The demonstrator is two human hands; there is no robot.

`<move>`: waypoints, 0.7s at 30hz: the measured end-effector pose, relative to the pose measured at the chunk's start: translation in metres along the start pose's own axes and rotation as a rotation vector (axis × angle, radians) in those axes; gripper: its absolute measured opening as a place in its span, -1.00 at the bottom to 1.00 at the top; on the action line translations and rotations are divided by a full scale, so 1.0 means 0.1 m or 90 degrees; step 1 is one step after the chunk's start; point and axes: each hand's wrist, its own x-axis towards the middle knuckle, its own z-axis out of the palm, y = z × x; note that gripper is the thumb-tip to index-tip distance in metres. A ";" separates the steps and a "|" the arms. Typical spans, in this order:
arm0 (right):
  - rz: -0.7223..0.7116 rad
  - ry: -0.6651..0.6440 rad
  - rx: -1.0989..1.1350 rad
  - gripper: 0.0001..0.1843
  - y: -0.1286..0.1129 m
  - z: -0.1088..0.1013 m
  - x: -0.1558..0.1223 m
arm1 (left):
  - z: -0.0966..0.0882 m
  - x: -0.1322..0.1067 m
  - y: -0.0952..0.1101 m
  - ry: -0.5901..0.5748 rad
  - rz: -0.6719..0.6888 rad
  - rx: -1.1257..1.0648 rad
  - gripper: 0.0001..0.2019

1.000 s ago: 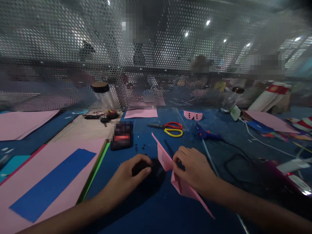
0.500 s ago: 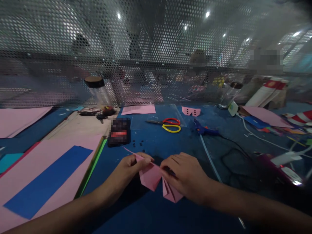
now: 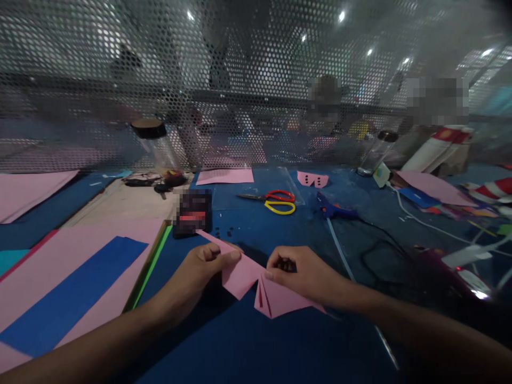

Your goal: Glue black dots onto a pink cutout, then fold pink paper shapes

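A folded pink paper (image 3: 256,282) with pleated layers is held just above the blue table (image 3: 260,346). My left hand (image 3: 198,272) pinches its left part, thumb on top. My right hand (image 3: 304,274) pinches its upper right edge with curled fingers. Both hands are closed on the paper, a little apart from each other.
Pink sheets with a blue strip (image 3: 76,288) lie at the left. Behind are a dark box (image 3: 192,213), red-and-yellow scissors (image 3: 276,201), a blue glue gun (image 3: 334,212) with its cable, two jars (image 3: 158,146), paper scraps, and a perforated metal screen (image 3: 248,80) with people beyond it.
My left hand left a dark object on the table and took hold of the pink paper. The paper turned and now hangs between both hands, more folded.
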 end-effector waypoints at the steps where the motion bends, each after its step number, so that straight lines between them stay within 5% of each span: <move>1: -0.008 -0.008 0.010 -0.86 -0.01 -0.01 0.00 | 0.00 0.00 0.00 0.003 -0.003 -0.004 -0.73; 11: -0.217 0.024 0.026 -0.65 0.02 0.01 0.02 | 0.00 0.01 0.02 -0.022 -0.040 -0.027 -0.69; 21: -0.446 0.107 -0.091 -0.80 0.10 -0.04 0.03 | 0.08 -0.03 0.07 -0.073 -0.032 -0.039 -0.67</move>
